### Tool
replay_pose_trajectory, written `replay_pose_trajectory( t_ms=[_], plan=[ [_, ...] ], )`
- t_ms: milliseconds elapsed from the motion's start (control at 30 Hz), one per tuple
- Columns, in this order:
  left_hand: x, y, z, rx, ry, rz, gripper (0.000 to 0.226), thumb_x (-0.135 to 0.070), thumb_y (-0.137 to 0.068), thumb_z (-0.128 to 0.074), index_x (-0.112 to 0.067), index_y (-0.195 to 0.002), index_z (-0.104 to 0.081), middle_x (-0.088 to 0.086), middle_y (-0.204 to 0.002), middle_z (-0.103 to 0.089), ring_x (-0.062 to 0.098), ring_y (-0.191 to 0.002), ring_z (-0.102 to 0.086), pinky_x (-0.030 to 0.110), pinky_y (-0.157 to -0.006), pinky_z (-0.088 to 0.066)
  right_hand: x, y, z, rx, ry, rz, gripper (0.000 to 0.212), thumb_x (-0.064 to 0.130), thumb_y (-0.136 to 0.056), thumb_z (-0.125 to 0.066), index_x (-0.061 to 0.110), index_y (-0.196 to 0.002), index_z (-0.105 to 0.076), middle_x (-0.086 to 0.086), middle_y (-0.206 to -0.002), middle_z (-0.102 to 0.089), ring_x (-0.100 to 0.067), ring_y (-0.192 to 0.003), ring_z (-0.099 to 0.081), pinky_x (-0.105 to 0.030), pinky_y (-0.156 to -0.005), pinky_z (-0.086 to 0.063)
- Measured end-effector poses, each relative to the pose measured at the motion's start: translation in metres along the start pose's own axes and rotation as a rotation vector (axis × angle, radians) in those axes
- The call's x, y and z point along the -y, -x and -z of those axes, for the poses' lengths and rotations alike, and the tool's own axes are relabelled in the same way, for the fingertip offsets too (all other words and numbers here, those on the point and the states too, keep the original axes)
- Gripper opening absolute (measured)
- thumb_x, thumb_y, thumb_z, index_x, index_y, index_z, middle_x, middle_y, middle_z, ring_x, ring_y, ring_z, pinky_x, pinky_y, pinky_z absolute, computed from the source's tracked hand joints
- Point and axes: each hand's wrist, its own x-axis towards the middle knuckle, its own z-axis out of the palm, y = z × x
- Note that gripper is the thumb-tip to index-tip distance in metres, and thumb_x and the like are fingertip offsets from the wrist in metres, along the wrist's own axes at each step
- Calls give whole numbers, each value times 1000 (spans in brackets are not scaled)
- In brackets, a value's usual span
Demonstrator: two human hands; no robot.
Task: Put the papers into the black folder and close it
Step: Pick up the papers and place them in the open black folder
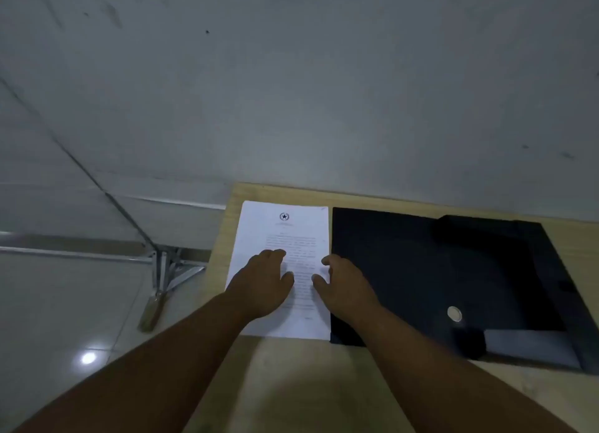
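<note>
A stack of white printed papers (285,231) with a round emblem at the top lies flat on the left part of a light wooden table (291,384). Right beside it lies the black folder (405,264), with a round metal snap (454,313) and a flap at its right. My left hand (262,283) rests palm down on the papers, fingers spread. My right hand (343,287) lies over the papers' right edge where they meet the folder, fingers slightly curled. Neither hand has lifted anything.
The table's far edge meets a grey wall (324,92). Off the table's left edge is a tiled floor (64,303) with a folding metal leg frame (165,270) standing on it.
</note>
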Motion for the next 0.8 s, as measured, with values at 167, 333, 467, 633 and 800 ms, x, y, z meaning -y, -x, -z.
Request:
replay_pose_trajectory(
  t_ms=[167, 333, 467, 633, 800],
  plan=[
    [24, 0, -14, 62, -17, 69, 41, -34, -94, -52, -7, -125, -56, 14, -127, -60, 32, -121, -53, 43, -100, -45, -1, 5, -26, -69, -129, -152, 42, 27, -95, -60, 11, -134, -53, -7, -127, -56, -23, -117, -58, -34, -93, -50],
    [34, 0, -19, 83, -65, 46, 25, -35, -89, -54, -13, -100, -53, 9, -111, -58, 29, -109, -51, 42, -94, -45, 6, 4, -38, -134, -287, -244, 37, 20, -91, -62, 14, -127, -56, -8, -124, -65, -27, -114, -61, -47, -97, -54],
    [36, 1, -18, 108, -111, 15, 32, -35, -90, -54, -9, -108, -58, 8, -117, -56, 29, -114, -49, 41, -98, -43, 5, -2, -38, -127, -384, -354, 39, 27, -90, -65, 12, -125, -61, -7, -123, -69, -26, -112, -64, -45, -97, -55],
    [31, 7, -22, 120, -157, 2, 43, -40, -89, -52, -9, -118, -58, 8, -132, -50, 27, -126, -41, 40, -104, -42, 6, -8, -40, -101, -298, -413, 40, 32, -91, -64, 10, -125, -67, -15, -127, -60, -30, -113, -61, -43, -96, -56],
    [31, 7, -20, 127, -174, -12, 38, -38, -91, -51, -8, -114, -60, 9, -128, -50, 28, -125, -41, 39, -102, -41, 17, -13, -40, -134, -329, -465, 46, 27, -91, -63, 5, -129, -52, -15, -129, -55, -32, -114, -59, -45, -95, -55]
  ],
)
